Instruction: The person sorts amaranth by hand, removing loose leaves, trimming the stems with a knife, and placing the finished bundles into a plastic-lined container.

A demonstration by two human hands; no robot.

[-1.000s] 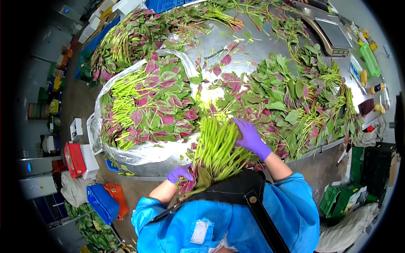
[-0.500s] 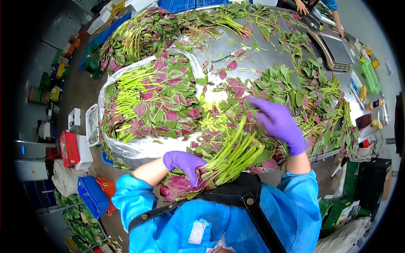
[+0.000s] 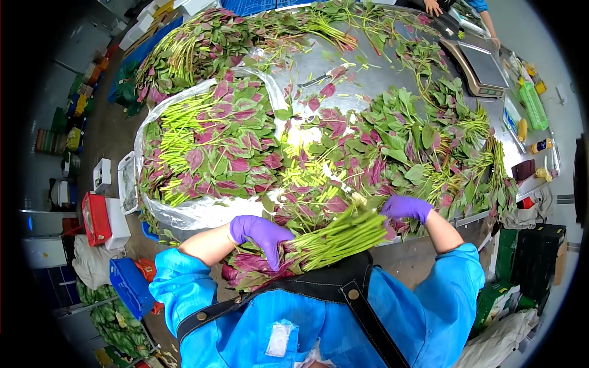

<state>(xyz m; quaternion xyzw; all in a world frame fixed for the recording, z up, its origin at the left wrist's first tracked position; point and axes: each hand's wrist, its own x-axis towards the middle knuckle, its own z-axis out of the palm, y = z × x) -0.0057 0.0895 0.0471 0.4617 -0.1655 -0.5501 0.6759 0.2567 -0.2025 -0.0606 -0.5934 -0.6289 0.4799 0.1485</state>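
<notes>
My left hand [image 3: 262,238], in a purple glove, is wrapped round a bunch of amaranth [image 3: 337,238] close to my apron. Its purple and green leaves hang to the left, while the pale green stems point right. At the cut stem ends is my right hand [image 3: 407,208], also gloved, with curled fingers; whether anything is pinched in them is hidden. Ahead lie loose amaranth leaves and short cut stem pieces [image 3: 300,176] on the metal table [image 3: 392,76]. To the left, a clear plastic bag [image 3: 184,214] holds stacked amaranth [image 3: 227,141], stems leftward.
More amaranth [image 3: 193,52] is heaped at the back left, with further bunches [image 3: 423,132] on the right. A weighing scale [image 3: 481,67] stands at the back right. Another person's hand [image 3: 433,7] shows at the far edge. A blue crate [image 3: 130,285] is on the floor left.
My right hand has come down and toward me, from above the loose leaves to the stem ends. The held bunch has tilted, its stems now lying flatter toward the right.
</notes>
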